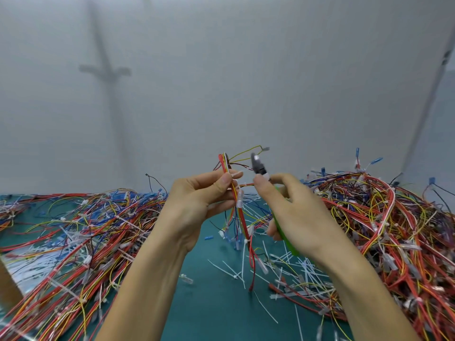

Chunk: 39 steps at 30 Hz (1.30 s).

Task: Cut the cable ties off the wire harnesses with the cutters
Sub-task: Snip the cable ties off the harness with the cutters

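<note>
Seemingly smooth plastic cable ties [222, 269]

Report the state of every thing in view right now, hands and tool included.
Left hand: pinches the multicolour wire harness, held upright above the mat.
Right hand: grips green-handled cutters; head blurred, jaws unreadable.
White cable tie: still fastened round the held harness.
Loose white ties: cut, scattered on teal mat.
Left harness pile, right harness pile: tangled heaps.

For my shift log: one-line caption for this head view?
Left hand holds a wire harness upright; right hand holds green-handled cutters beside its cable tie, over a green table.
</note>
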{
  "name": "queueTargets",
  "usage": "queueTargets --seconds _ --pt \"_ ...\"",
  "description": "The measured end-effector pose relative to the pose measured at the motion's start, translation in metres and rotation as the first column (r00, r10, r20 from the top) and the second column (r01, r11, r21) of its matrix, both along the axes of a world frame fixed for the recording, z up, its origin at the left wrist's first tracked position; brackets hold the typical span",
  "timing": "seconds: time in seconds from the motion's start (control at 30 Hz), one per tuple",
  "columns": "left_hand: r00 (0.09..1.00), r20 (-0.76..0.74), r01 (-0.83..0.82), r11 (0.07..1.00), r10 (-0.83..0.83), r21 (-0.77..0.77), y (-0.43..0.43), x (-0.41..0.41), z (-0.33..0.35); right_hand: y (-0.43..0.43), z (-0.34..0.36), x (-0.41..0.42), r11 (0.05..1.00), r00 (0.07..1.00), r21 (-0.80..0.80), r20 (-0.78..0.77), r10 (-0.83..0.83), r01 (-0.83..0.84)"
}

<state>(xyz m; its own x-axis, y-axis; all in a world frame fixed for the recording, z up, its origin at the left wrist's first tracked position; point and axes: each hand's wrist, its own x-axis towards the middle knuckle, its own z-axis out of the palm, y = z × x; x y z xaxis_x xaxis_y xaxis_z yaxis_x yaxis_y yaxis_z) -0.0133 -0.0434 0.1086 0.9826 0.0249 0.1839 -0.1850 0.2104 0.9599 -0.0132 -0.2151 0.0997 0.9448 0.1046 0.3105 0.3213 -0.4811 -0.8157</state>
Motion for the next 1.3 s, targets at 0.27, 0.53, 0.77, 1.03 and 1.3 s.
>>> queueTargets --seconds 0.27,0.53,0.77,1.03,1.3 --pt "0.999 0.018 -0.036 0.999 0.036 -0.005 -0.001 0.001 0.0 0.006 0.0 -0.003 0.986 0.99 -0.123 -0.096 0.102 -0.114" --pt "0.999 0.038 -0.032 0.999 0.032 0.015 -0.002 0.001 -0.002 0.007 -0.003 0.0 0.988 0.994 -0.134 -0.086 0.066 -0.077" --pt "0.998 0.04 -0.041 0.999 0.04 0.018 -0.001 0.003 -0.003 0.007 -0.002 -0.001 0.989 0.995 -0.142 -0.094 0.036 -0.05" --pt "0.998 0.059 -0.013 1.0 0.012 0.026 0.001 0.003 -0.002 0.009 0.0 -0.004 0.982 0.997 -0.184 -0.066 0.027 -0.038" --pt "0.998 0.067 0.001 0.999 -0.003 0.036 0.001 0.003 -0.003 0.012 0.001 -0.006 0.975 1.0 -0.221 -0.013 -0.005 0.002"
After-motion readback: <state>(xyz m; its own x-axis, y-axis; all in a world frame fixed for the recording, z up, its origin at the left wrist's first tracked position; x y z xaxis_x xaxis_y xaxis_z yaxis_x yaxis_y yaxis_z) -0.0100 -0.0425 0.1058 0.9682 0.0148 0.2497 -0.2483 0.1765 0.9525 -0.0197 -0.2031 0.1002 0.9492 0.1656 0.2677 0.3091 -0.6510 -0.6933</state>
